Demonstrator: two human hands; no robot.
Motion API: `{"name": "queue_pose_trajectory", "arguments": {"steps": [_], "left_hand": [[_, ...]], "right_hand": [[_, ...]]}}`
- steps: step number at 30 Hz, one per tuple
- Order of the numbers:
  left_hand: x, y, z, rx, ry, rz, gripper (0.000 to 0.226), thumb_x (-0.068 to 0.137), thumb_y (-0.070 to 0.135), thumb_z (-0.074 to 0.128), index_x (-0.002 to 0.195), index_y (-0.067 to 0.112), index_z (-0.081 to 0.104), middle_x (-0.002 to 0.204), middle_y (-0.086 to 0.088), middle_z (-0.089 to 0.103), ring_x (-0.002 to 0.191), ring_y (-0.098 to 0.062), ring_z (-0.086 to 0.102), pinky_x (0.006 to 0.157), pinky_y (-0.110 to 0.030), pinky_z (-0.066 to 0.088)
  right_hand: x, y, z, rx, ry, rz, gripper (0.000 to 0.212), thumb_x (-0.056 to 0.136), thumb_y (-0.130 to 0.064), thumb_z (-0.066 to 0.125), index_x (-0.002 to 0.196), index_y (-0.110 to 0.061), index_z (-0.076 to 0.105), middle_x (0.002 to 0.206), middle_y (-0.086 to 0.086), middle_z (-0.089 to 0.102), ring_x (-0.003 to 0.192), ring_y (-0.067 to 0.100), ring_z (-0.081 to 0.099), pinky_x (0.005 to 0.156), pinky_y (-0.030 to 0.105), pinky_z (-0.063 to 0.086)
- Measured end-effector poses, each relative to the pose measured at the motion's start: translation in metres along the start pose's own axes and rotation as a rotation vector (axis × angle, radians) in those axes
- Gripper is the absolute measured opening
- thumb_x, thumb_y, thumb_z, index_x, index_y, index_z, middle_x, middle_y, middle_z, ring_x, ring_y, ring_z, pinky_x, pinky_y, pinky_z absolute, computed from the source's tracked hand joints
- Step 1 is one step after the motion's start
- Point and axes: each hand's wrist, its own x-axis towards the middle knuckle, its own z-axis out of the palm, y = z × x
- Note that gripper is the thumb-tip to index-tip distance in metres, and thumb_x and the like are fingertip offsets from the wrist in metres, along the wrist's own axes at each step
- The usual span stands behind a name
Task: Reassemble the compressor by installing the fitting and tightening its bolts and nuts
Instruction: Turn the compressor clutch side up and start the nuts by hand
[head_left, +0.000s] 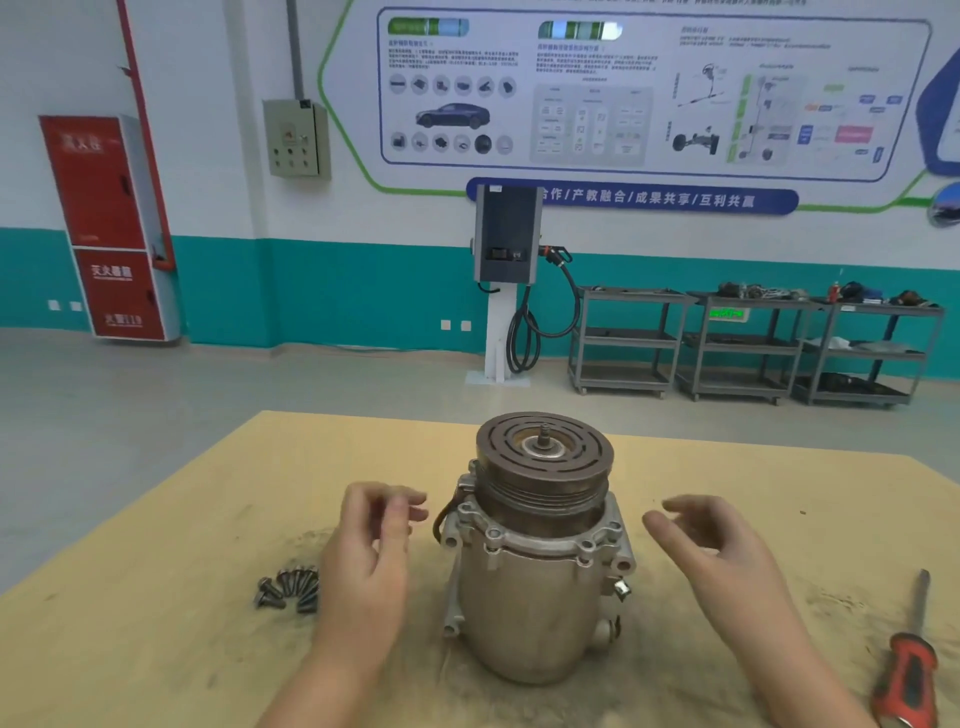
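Both hands flank the upright compressor (535, 551) at frame centre on the desk (156, 597), released, grasping nothing. Left hand (371, 551) lies nearer the loose bolts (291, 590) (lower left); right hand (711, 551) hovers opposite.

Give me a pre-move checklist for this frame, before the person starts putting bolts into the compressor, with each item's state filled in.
1. Compressor upright on the table, pulley end up: ok.
2. Bolts within reach, in a loose pile just outside the left hand: ok.
3. Both hands free: ok. The left hand and the right hand flank the housing, fingers relaxed, holding nothing.
4. Screwdriver at hand, lying at the table's right edge: ok.
5. Flange holes clear of debris: cannot tell, too small and blurred.
6. Bolt count matches the holes: cannot tell, the pile overlaps.
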Motion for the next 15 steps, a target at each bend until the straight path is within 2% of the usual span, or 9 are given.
{"name": "queue_pose_trajectory", "arguments": {"steps": [1,2,3,5,6,8,10,13,15], "left_hand": [[0.012,-0.009,-0.017,0.117,0.044,-0.074,0.012,0.099,0.029,0.05,0.088,0.026,0.053,0.087,0.011,0.067,0.08,-0.012,0.066,0.066,-0.023,0.048],[0.023,-0.019,-0.035,0.28,0.015,-0.173,0.012,0.098,0.023,0.054,0.087,0.025,0.051,0.082,0.007,0.065,0.073,-0.019,0.065,0.061,-0.028,0.046],[0.03,-0.03,-0.051,0.462,-0.086,-0.285,0.012,0.096,0.018,0.056,0.086,0.024,0.051,0.082,0.006,0.064,0.069,-0.022,0.064,0.059,-0.03,0.046],[0.038,-0.05,-0.073,0.741,-0.306,-0.451,0.01,0.092,0.013,0.059,0.085,0.02,0.056,0.083,0.002,0.066,0.073,-0.016,0.064,0.06,-0.025,0.044],[0.04,-0.057,-0.078,0.811,-0.343,-0.487,0.009,0.092,0.013,0.06,0.086,0.02,0.059,0.088,0.001,0.067,0.08,-0.015,0.064,0.064,-0.023,0.043],[0.043,-0.071,-0.085,0.911,-0.279,-0.517,0.01,0.094,0.019,0.056,0.102,0.023,0.061,0.11,-0.007,0.063,0.107,-0.025,0.058,0.083,-0.028,0.042],[0.047,-0.076,-0.089,0.993,-0.214,-0.579,0.024,0.097,0.029,0.052,0.121,0.025,0.055,0.124,-0.013,0.055,0.123,-0.033,0.045,0.097,-0.034,0.035],[0.048,-0.08,-0.09,0.946,-0.231,-0.681,0.039,0.096,0.04,0.054,0.132,0.024,0.05,0.132,-0.017,0.048,0.124,-0.037,0.045,0.103,-0.033,0.033],[0.045,-0.083,-0.085,0.921,-0.304,-0.635,0.038,0.096,0.041,0.055,0.131,0.026,0.052,0.132,-0.012,0.052,0.124,-0.03,0.049,0.103,-0.03,0.033]], "right_hand": [[0.008,0.014,-0.013,-0.107,0.058,0.104,0.025,0.077,-0.037,0.078,0.076,-0.016,0.064,0.077,0.001,0.065,0.079,0.025,0.062,0.065,0.032,0.043],[0.014,0.027,-0.026,-0.246,0.041,0.221,0.037,0.079,-0.039,0.076,0.06,-0.014,0.057,0.062,0.003,0.06,0.065,0.027,0.057,0.059,0.031,0.038],[0.016,0.035,-0.037,-0.429,-0.038,0.353,0.045,0.082,-0.044,0.073,0.053,-0.016,0.052,0.055,0.004,0.056,0.059,0.026,0.053,0.055,0.031,0.034],[0.021,0.046,-0.047,-0.718,-0.159,0.537,0.044,0.084,-0.055,0.064,0.069,-0.014,0.064,0.071,0.009,0.065,0.069,0.025,0.06,0.056,0.028,0.035],[0.023,0.053,-0.047,-0.778,-0.185,0.568,0.05,0.085,-0.057,0.062,0.075,-0.008,0.063,0.078,0.009,0.066,0.073,0.023,0.061,0.058,0.026,0.038],[0.025,0.058,-0.041,-0.788,-0.178,0.547,0.052,0.084,-0.056,0.062,0.066,-0.008,0.054,0.067,0.006,0.056,0.063,0.02,0.055,0.053,0.026,0.035],[0.026,0.058,-0.032,-0.789,-0.168,0.514,0.051,0.085,-0.052,0.063,0.063,-0.008,0.049,0.061,0.004,0.051,0.057,0.017,0.051,0.05,0.027,0.031],[0.022,0.052,-0.02,-0.733,-0.107,0.465,0.044,0.087,-0.043,0.064,0.065,-0.007,0.052,0.06,0.006,0.053,0.058,0.019,0.052,0.051,0.029,0.031],[0.02,0.045,-0.014,-0.581,-0.01,0.401,0.04,0.087,-0.037,0.065,0.063,-0.006,0.052,0.056,0.007,0.053,0.057,0.023,0.052,0.051,0.029,0.029]]}}
